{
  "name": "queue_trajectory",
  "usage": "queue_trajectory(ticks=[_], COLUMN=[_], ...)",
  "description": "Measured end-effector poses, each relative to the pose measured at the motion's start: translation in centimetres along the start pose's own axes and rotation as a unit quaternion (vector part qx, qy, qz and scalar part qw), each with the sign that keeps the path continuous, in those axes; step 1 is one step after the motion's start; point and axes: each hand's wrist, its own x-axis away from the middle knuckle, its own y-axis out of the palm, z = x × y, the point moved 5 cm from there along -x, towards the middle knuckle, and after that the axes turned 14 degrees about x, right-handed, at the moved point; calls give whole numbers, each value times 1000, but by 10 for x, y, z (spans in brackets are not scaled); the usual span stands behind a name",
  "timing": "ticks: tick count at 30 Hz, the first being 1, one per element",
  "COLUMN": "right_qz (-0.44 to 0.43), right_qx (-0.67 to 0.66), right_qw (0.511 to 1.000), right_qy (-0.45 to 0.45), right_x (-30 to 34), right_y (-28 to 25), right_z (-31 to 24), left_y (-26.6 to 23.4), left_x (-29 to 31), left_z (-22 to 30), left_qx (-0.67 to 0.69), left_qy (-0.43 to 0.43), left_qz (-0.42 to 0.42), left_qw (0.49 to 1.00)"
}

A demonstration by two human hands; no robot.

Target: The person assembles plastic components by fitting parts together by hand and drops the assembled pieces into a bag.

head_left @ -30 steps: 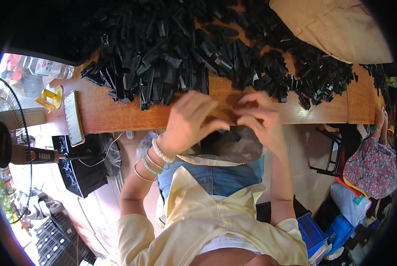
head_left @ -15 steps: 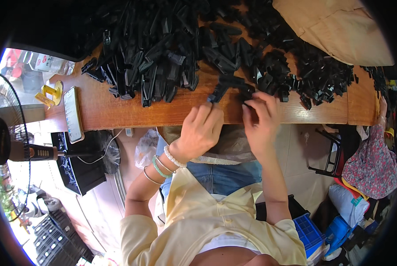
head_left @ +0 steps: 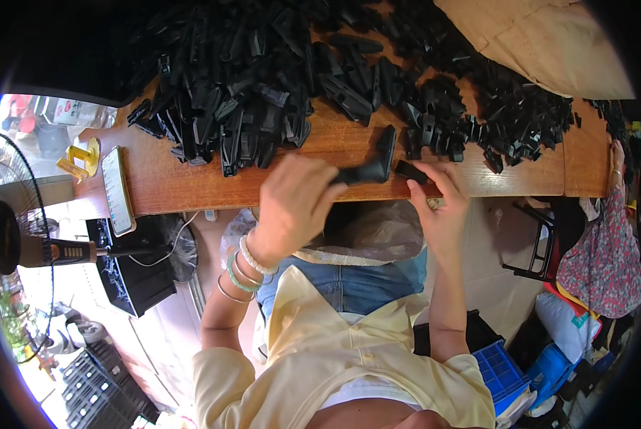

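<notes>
Over the table's front edge, my left hand [head_left: 295, 204], a little blurred, is closed on the stem of a T-shaped black plastic part [head_left: 370, 171]. The part's crossbar points away from that hand, to the right. Between thumb and fingers, my right hand [head_left: 443, 204] pinches a small black plastic block [head_left: 410, 171], a short gap from the T-shaped part. Beyond my hands lies a heap of larger black plastic parts [head_left: 242, 107]. Piles of smaller black pieces [head_left: 517, 125] spread to the right of it.
On the wooden table [head_left: 184, 194], a phone [head_left: 118, 189] and a yellow stand [head_left: 81, 159] lie at the left. A fan [head_left: 13, 232] stands beyond them. Tan cloth [head_left: 542, 43] covers the far right. An open plastic bag [head_left: 385, 236] sits below the table edge, near a blue crate [head_left: 503, 375].
My left hand has moved left, swinging the T-shaped part so its crossbar faces right. My right hand has shifted slightly right and down; the block in its fingers now shows plainly.
</notes>
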Motion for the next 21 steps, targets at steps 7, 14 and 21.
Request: queue_trajectory(ticks=[7, 14, 21], right_qz=[-79, -87, -120], right_qx=[-158, -87, -88], right_qw=[983, 992, 987], right_qy=[39, -24, -53], right_x=[4, 8, 0], right_y=[-7, -4, 5], right_z=[-10, 1, -10], left_y=[21, 25, 30], left_x=[-1, -3, -2], left_z=[4, 0, 2], left_qx=[-6, 19, 33], left_qy=[60, 58, 95], left_qz=[-112, -113, -110], left_qw=[992, 992, 989])
